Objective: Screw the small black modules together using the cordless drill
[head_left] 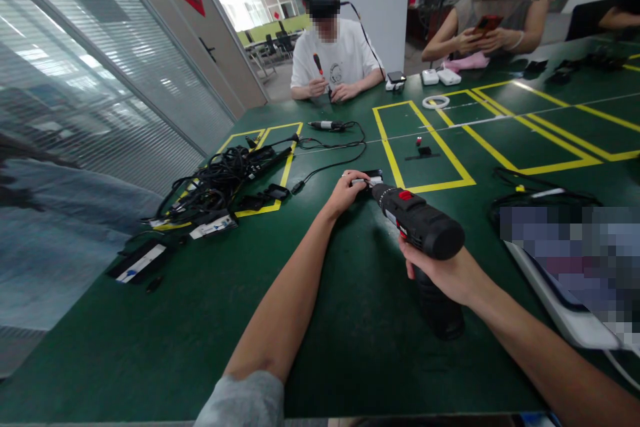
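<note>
My right hand (435, 273) is wrapped round the handle of a black cordless drill (420, 220) with red accents. The drill points away from me, its chuck close to my left hand (347, 192). There, my left fingers press on a small black-and-silver part (375, 177) lying on the green table (280, 347). The drill's tip meets or nearly meets this part; I cannot tell which. What kind of part it is does not show, as my fingers cover some of it.
Tangled black cables (220, 177) and black adapters (137, 261) lie at left. A pen-like electric tool (327, 125) with a cord lies ahead. A laptop-like device (565, 307) is at right. Opposite, a person in a headset (335, 57) holds a screwdriver (319, 65); another holds a phone (487, 25).
</note>
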Tool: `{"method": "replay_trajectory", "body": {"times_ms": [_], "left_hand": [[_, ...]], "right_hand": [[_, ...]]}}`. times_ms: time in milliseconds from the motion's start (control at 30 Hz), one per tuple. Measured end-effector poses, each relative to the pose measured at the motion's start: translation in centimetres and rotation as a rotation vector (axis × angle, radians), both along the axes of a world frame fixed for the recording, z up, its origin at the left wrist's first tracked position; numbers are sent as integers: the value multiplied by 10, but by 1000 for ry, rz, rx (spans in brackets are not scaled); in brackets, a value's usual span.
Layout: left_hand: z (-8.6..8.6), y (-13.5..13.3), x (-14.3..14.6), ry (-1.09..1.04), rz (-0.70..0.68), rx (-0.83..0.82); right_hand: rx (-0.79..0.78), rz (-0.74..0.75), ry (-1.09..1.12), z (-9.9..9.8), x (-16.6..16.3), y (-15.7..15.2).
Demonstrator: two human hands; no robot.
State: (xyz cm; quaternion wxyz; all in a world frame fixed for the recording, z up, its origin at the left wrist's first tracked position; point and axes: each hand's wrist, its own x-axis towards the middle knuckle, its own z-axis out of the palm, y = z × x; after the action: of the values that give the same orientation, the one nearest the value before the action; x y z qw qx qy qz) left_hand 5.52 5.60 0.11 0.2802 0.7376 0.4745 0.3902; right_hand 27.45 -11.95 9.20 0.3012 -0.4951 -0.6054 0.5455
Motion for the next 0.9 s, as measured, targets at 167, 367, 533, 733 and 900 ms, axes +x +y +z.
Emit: {"method": "replay_trajectory", "body": {"times_ms": [167, 367, 533, 733, 900], "left_hand": [[2, -1, 1, 17, 0, 5], [3, -4, 0, 54, -21, 49], [4, -5, 1, 90, -16, 75], [2, -3, -1, 83, -33, 102], [0, -1, -2, 68, -41, 103]], "right_hand": [[-19, -3, 19, 1, 1, 0], [1, 5, 14, 0, 0, 0], [25, -11, 28, -1, 0, 0], [7, -7, 7, -1, 0, 0], [-6, 12, 1, 2, -1, 0]]}}
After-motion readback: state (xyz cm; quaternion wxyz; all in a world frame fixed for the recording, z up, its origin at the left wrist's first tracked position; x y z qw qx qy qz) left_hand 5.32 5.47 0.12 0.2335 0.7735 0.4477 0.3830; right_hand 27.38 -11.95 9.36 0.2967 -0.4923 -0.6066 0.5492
